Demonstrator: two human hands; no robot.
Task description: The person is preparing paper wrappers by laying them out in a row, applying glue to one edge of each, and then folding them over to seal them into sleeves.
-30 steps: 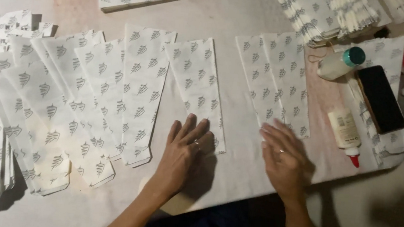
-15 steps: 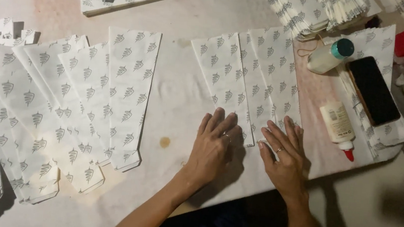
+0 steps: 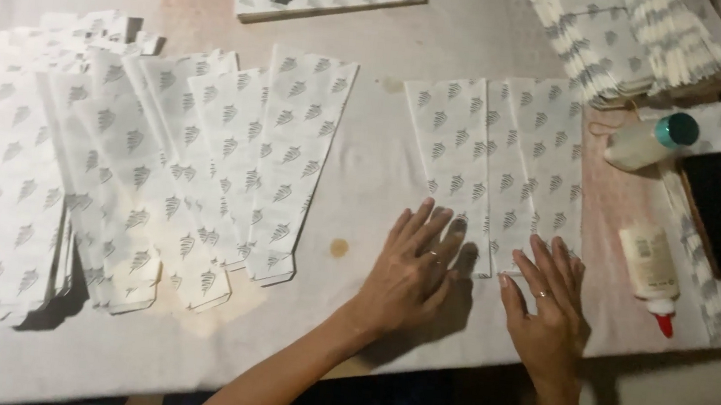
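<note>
Both hands lie flat, fingers spread, no grip closed on anything. The left hand [image 3: 412, 266] and right hand [image 3: 550, 307] press the near ends of three overlapped patterned paper sheets [image 3: 494, 159], apparently pinning them to the worktop [image 3: 362, 185]; a glue bottle [image 3: 652, 273] lies at three o'clock.

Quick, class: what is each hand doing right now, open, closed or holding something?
Left hand: open, flat on the patterned paper sheets.
Right hand: open, flat on their lower edge, holding nothing.
</note>
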